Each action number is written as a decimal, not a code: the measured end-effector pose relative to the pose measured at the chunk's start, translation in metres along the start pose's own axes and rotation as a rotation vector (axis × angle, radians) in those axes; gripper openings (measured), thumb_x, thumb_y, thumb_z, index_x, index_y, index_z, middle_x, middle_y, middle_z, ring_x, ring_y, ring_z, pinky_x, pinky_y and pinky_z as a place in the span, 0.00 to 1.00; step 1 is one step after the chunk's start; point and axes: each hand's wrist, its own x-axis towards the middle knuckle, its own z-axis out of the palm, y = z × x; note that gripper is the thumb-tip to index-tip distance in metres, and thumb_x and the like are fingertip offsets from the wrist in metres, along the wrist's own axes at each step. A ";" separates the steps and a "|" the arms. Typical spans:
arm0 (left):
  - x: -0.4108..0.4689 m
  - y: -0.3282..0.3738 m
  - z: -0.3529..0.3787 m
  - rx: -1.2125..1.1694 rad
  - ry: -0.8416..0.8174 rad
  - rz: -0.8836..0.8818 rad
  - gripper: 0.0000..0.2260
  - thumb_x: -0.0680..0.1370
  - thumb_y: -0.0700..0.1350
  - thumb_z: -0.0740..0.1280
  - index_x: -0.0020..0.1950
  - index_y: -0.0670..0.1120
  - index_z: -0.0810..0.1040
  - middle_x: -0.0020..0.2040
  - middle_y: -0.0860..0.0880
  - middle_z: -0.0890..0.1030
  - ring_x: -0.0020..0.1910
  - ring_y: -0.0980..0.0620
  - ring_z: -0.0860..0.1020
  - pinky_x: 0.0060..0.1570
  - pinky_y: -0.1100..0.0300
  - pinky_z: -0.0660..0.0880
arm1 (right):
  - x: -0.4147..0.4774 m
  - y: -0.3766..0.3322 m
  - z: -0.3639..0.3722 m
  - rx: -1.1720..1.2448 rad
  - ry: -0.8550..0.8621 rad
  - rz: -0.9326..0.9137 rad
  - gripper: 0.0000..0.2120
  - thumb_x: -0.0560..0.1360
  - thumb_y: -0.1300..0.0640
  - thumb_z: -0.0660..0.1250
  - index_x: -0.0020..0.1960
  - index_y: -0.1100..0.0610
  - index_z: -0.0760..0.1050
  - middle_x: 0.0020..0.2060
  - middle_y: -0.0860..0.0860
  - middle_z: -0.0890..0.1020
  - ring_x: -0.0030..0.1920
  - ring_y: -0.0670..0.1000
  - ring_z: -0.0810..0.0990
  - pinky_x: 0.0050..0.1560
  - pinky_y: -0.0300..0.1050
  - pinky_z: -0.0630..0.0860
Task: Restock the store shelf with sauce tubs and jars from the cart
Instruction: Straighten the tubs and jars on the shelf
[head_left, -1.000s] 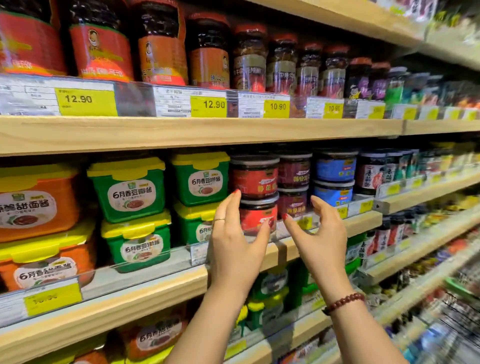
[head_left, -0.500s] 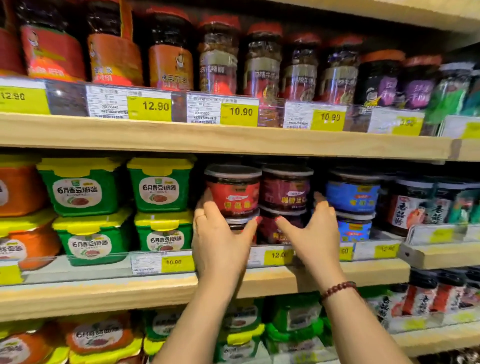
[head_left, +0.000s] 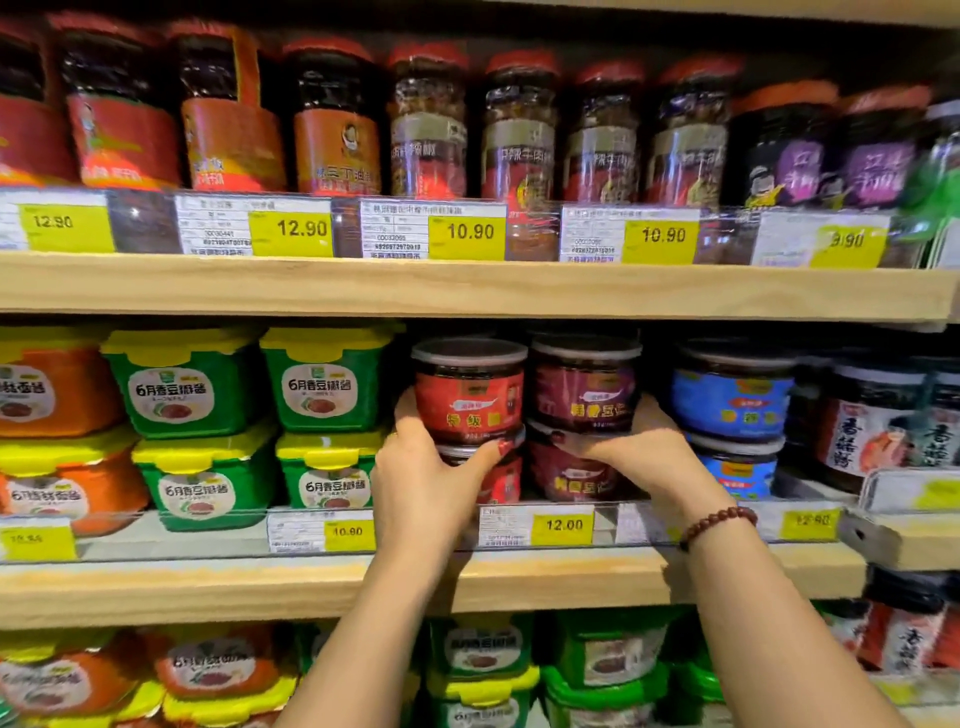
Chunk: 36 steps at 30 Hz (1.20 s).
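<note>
On the middle wooden shelf (head_left: 545, 577) two round red sauce tubs are stacked, an upper one (head_left: 467, 389) on a lower one (head_left: 506, 483). Beside them stands a stack of two maroon tubs, upper (head_left: 584, 384) and lower (head_left: 571, 473). My left hand (head_left: 431, 478) grips the red stack, fingers round the left side of the upper tub and thumb across the front of the lower one. My right hand (head_left: 639, 452), with a bead bracelet on the wrist, holds the maroon stack from the right, its thumb lying across the seam between the two tubs.
Green tubs with yellow lids (head_left: 327, 384) stand left of the red stack, orange tubs (head_left: 47, 389) further left, blue tubs (head_left: 732, 400) to the right. Tall jars (head_left: 426, 124) fill the shelf above. A clear price strip (head_left: 561, 525) runs along the shelf's front. More green tubs (head_left: 483, 649) sit below.
Both hands have moved from in front of the shelf edge in onto the red and maroon tub stacks and closed around them. The view has come closer and turned square to the shelf.
</note>
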 end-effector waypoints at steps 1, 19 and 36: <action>0.000 -0.001 0.000 -0.009 0.005 0.004 0.37 0.65 0.58 0.75 0.67 0.44 0.66 0.55 0.42 0.79 0.54 0.40 0.77 0.52 0.48 0.76 | 0.000 0.002 -0.002 0.040 -0.014 -0.015 0.34 0.59 0.55 0.82 0.61 0.52 0.71 0.54 0.51 0.82 0.50 0.48 0.81 0.51 0.44 0.77; 0.007 0.011 -0.011 -0.030 -0.164 0.034 0.23 0.66 0.55 0.75 0.46 0.47 0.64 0.42 0.49 0.74 0.40 0.50 0.73 0.40 0.60 0.71 | 0.011 0.003 -0.008 0.052 -0.102 -0.035 0.43 0.53 0.57 0.85 0.64 0.55 0.71 0.55 0.52 0.82 0.53 0.51 0.81 0.53 0.50 0.79; 0.022 -0.006 0.005 -0.012 -0.148 0.007 0.31 0.64 0.56 0.76 0.57 0.40 0.68 0.46 0.45 0.80 0.41 0.47 0.78 0.36 0.61 0.70 | -0.005 -0.003 -0.019 -0.014 -0.070 -0.030 0.43 0.55 0.54 0.84 0.64 0.56 0.67 0.54 0.50 0.79 0.51 0.48 0.78 0.42 0.37 0.74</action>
